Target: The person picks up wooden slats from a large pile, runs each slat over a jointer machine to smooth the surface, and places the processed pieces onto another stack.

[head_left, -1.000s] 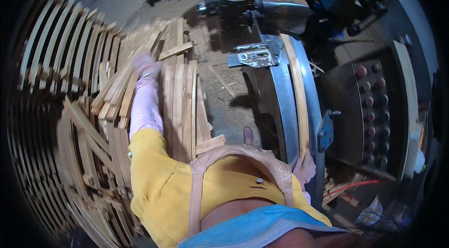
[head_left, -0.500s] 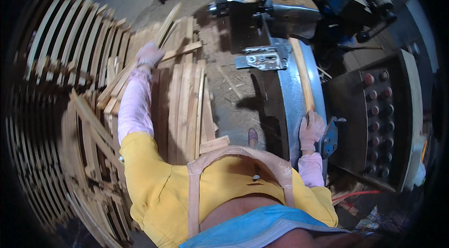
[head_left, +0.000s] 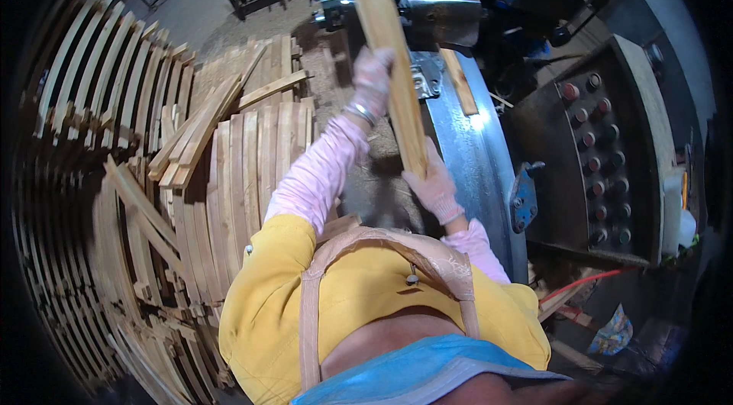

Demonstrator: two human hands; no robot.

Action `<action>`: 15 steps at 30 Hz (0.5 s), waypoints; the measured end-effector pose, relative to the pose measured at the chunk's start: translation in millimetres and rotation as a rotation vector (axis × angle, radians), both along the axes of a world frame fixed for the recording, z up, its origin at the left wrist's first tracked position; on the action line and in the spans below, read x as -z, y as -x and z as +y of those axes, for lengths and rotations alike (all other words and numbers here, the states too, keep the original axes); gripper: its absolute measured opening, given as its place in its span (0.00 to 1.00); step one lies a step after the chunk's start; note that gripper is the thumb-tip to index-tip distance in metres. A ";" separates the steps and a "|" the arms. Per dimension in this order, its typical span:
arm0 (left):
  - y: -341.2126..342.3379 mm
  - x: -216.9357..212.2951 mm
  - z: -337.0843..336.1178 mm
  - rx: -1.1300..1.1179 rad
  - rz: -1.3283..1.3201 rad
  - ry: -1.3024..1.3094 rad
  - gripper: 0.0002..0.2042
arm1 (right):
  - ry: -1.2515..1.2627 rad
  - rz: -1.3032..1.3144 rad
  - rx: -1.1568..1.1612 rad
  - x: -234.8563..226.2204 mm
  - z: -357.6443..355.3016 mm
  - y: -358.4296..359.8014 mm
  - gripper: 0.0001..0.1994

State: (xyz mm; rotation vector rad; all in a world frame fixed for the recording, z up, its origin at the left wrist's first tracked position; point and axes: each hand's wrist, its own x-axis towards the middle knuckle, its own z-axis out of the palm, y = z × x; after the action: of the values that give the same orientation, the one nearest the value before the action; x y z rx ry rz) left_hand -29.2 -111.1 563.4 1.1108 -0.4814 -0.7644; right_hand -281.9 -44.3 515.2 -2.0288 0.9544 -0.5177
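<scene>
held plank: pale wood, slanting from the top edge of the frame, left of centre, down to the middle; upper end cut off by the frame edge
left grip: closed on the plank's left edge, upper middle of the frame; slightly blurred, with wood running on above and below the fingers
right grip: closed on the plank's lower end, just below the centre of the frame; nearly all the visible length above it
machine bed: grey metal, right of centre, beside the plank's lower part
wood strip: lying on the bed, upper right of centre, apart from both hands
blue bracket: at the bed's right edge
button panel: right side of the frame, with two rows of round buttons
wood stack: left of centre, well apart from the right grip
loose strips: lying aslant on the stack, left of the frame
</scene>
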 end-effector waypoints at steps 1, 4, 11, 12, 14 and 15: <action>28.9 9.9 0.7 0.113 -0.005 -0.070 0.17 | -0.060 -0.003 0.073 14.8 9.6 25.4 0.44; 82.0 30.6 29.0 0.492 -0.174 -0.221 0.29 | 0.027 0.032 0.274 38.9 44.7 120.7 0.34; 43.2 120.1 110.0 0.586 -0.507 -0.696 0.37 | 0.058 0.833 0.627 38.0 104.0 242.9 0.44; 38.1 108.4 119.6 0.575 -0.541 -0.755 0.37 | 0.211 0.755 0.659 51.2 94.0 236.6 0.43; 22.4 106.1 128.2 0.508 -0.653 -0.778 0.36 | 0.551 0.559 0.750 74.2 62.5 204.6 0.33; 12.9 99.9 131.6 0.475 -0.703 -0.790 0.36 | 0.436 0.815 0.379 56.8 57.0 199.1 0.28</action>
State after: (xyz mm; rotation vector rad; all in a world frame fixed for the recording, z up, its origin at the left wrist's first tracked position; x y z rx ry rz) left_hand -42.1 20.4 463.5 2.0671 -1.1177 -1.0029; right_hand -481.0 12.7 458.4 -2.5168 1.8645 -0.0592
